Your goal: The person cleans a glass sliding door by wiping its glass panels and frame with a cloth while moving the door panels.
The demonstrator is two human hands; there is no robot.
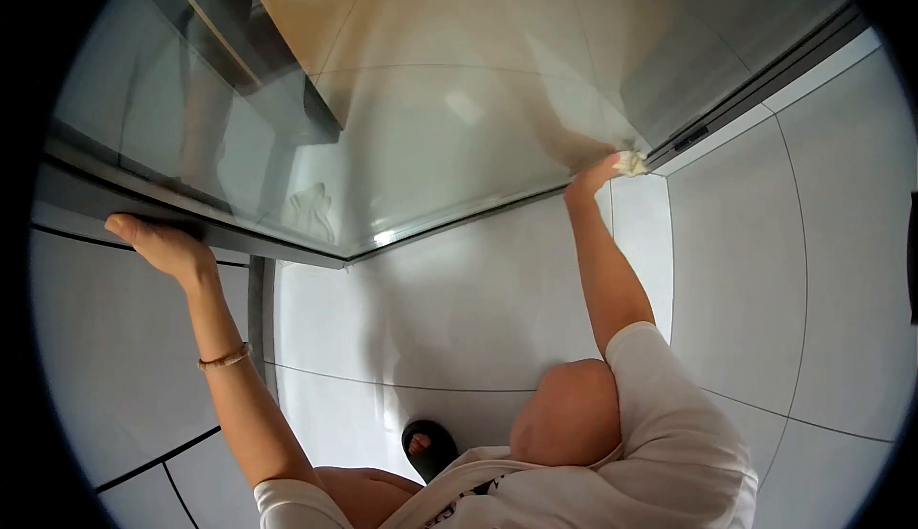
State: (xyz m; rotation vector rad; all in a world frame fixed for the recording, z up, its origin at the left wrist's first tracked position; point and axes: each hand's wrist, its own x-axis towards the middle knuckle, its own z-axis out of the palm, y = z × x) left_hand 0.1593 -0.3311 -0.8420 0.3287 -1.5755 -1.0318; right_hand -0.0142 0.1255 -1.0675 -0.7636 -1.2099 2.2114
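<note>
My right hand [593,177] is closed on a pale, crumpled cloth [629,163] at the right end of a glass panel [459,137], close to its dark frame. At the left, my left hand [164,245] grips the dark-framed edge of a glass door [239,239]. Its thumb side shows, while the other fingers are hidden by the frame. The door meets the panel at an angle near the middle of the view. A reflection of the cloth and arm shows in the glass.
Pale tiles [459,304] with dark joints cover the floor. A tiled wall [746,252] rises at the right beside the dark frame rail [755,89]. My foot in a black slipper [430,448] stands below. Behind the glass is a dark cabinet-like shape [277,60].
</note>
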